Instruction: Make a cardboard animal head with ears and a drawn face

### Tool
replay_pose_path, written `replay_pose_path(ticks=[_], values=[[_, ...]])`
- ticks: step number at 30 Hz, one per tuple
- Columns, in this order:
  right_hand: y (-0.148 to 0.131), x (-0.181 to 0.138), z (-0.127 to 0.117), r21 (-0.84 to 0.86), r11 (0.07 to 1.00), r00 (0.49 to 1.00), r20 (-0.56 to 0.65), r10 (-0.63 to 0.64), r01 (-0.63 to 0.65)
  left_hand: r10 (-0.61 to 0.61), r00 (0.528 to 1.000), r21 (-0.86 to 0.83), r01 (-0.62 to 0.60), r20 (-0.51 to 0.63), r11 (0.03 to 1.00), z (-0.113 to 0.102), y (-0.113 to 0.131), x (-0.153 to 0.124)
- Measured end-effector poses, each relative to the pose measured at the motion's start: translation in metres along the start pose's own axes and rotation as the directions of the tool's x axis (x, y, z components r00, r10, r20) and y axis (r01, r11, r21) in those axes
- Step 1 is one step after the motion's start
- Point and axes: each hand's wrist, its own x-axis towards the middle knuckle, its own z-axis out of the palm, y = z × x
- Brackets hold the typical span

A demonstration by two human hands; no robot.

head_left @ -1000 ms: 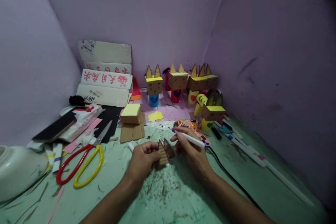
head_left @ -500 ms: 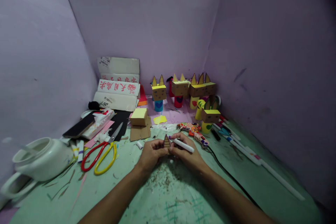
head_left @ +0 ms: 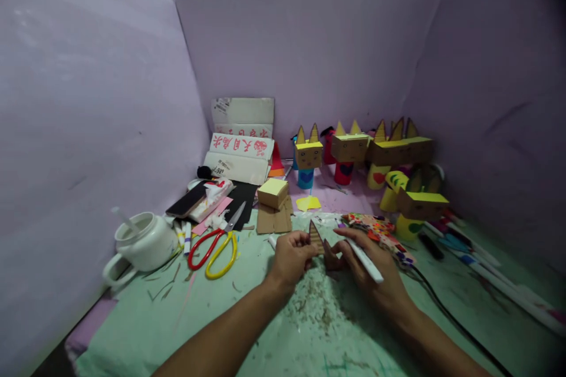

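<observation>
My left hand (head_left: 289,257) pinches a small brown cardboard triangle (head_left: 315,237), held upright above the green table (head_left: 132,330). My right hand (head_left: 369,271) grips a white marker with a purple tip (head_left: 362,254) and touches another small cardboard piece (head_left: 331,247) right beside the triangle. Both hands meet at the middle of the table. A row of cardboard box figures with pointed ears (head_left: 347,147) stands at the back, on coloured cups.
Red and yellow scissors (head_left: 212,247) lie left of my hands. A white teapot (head_left: 141,242) stands at far left. Stacked cardboard pieces (head_left: 274,212), folded white boxes (head_left: 239,141), a phone (head_left: 186,205), patterned paper (head_left: 375,228), markers (head_left: 477,253) and a black cable (head_left: 446,312) surround them. Purple walls enclose the table.
The view has swung left, so everything sits further right in frame. The hands came together and the marker has tilted down to the right; the left hand still pinches the triangle.
</observation>
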Motion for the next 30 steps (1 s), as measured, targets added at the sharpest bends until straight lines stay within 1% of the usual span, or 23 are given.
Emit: replay_pose_path(ticks=[5,7,9,11,13,16,19,21,23,24,25,27,29,30], values=[[-0.003,-0.004,0.0,-0.049,0.997,0.998,0.002,-0.067,0.067,0.049,0.998,0.095,-0.053,0.049,0.994,-0.002,-0.002,0.001],[-0.005,-0.005,-0.001,-0.057,0.993,0.995,-0.011,-0.1,0.099,0.102,0.995,0.222,-0.096,-0.014,0.97,-0.007,0.003,0.0],[-0.007,-0.005,-0.002,-0.05,0.991,0.992,-0.027,-0.126,0.124,0.196,0.972,0.417,-0.126,-0.13,0.9,-0.015,0.013,-0.001],[-0.01,-0.005,-0.002,-0.036,0.989,0.988,-0.049,-0.145,0.144,0.243,0.954,0.522,-0.118,-0.177,0.845,-0.024,0.025,0.0],[-0.012,-0.004,-0.003,-0.038,0.986,0.984,-0.074,-0.165,0.163,0.242,0.949,0.517,-0.107,-0.201,0.849,-0.031,0.036,0.003],[-0.011,-0.003,-0.003,-0.098,0.979,0.979,-0.09,-0.185,0.176,0.178,0.957,0.471,-0.051,-0.228,0.881,-0.04,0.044,0.009],[-0.007,-0.001,-0.004,-0.149,0.974,0.98,-0.071,-0.184,0.172,0.147,0.959,0.505,-0.005,-0.241,0.863,-0.045,0.042,0.015],[-0.004,0.001,-0.006,-0.153,0.973,0.981,-0.065,-0.182,0.171,0.163,0.962,0.556,-0.015,-0.217,0.831,-0.043,0.037,0.015],[-0.002,0.002,-0.009,-0.15,0.974,0.982,-0.066,-0.178,0.167,0.177,0.971,0.633,-0.037,-0.16,0.773,-0.036,0.031,0.013],[-0.001,0.003,-0.01,-0.147,0.975,0.982,-0.072,-0.176,0.164,0.179,0.976,0.685,-0.044,-0.127,0.727,-0.031,0.027,0.012],[0.0,0.003,-0.012,-0.144,0.977,0.982,-0.081,-0.171,0.158,0.181,0.979,0.744,-0.049,-0.097,0.667,-0.025,0.024,0.009],[0.001,0.004,-0.013,-0.136,0.98,0.984,-0.088,-0.157,0.144,0.186,0.981,0.855,-0.052,-0.053,0.515,-0.013,0.019,0.004],[0.001,0.003,-0.014,-0.127,0.985,0.987,-0.088,-0.132,0.121,0.185,0.983,0.926,-0.052,-0.02,0.374,-0.001,0.016,0.0],[0.001,0.003,-0.014,-0.121,0.987,0.99,-0.081,-0.118,0.108,0.175,0.985,0.945,-0.055,-0.003,0.323,0.003,0.015,-0.002]])
